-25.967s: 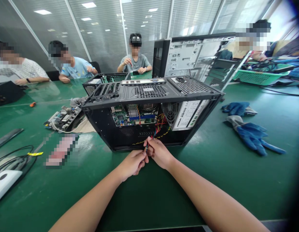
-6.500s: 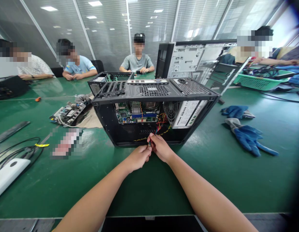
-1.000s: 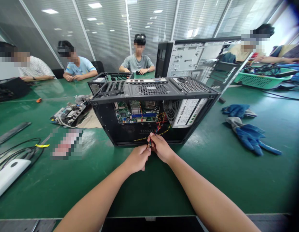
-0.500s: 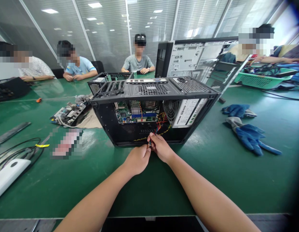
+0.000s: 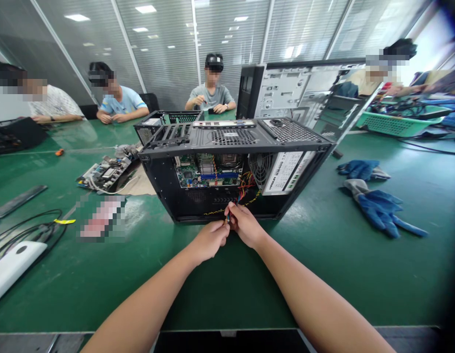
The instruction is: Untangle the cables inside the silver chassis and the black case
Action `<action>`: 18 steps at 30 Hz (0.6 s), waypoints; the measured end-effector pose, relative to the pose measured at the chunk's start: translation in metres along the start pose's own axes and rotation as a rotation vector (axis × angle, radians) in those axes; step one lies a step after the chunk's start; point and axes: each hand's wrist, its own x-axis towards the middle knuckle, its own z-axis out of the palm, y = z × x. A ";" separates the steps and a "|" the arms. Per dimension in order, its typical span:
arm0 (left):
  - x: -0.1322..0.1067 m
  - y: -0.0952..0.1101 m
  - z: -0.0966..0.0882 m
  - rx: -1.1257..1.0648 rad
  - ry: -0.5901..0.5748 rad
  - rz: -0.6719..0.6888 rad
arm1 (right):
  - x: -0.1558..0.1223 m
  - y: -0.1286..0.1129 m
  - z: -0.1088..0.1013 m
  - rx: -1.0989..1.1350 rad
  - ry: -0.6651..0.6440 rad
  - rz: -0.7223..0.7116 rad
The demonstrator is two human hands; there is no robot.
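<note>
An opened black computer case (image 5: 234, 137) lies on the green table with its open side facing me. Inside it show a motherboard (image 5: 208, 171), a fan (image 5: 261, 169) and a power supply with a white label (image 5: 284, 171). Coloured cables (image 5: 243, 192) run from the power supply area down to the case's front edge. My right hand (image 5: 245, 224) is closed on the cables near their end. Close beside it, my left hand (image 5: 211, 240) pinches the cable end, whose tip is mostly hidden by the fingers.
Blue work gloves (image 5: 377, 203) lie to the right, and a green basket of cables (image 5: 399, 120) stands behind them. A loose circuit board (image 5: 107, 171), black cables (image 5: 32, 230) and a white device (image 5: 16, 269) are on the left. Several people sit around the table.
My left hand has turned slightly and its fingers have shifted on the cable end. The right hand stays in place. The person opposite has raised one hand.
</note>
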 end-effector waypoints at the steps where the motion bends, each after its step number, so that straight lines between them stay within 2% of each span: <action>1: -0.001 0.001 0.000 -0.076 -0.025 -0.039 | 0.000 0.000 0.000 0.013 -0.003 0.001; 10: -0.008 0.009 -0.008 -0.472 -0.208 -0.135 | 0.000 -0.002 -0.002 0.135 -0.051 0.065; 18: -0.004 0.006 -0.018 -0.770 -0.462 -0.262 | 0.000 -0.003 -0.007 0.235 -0.128 0.143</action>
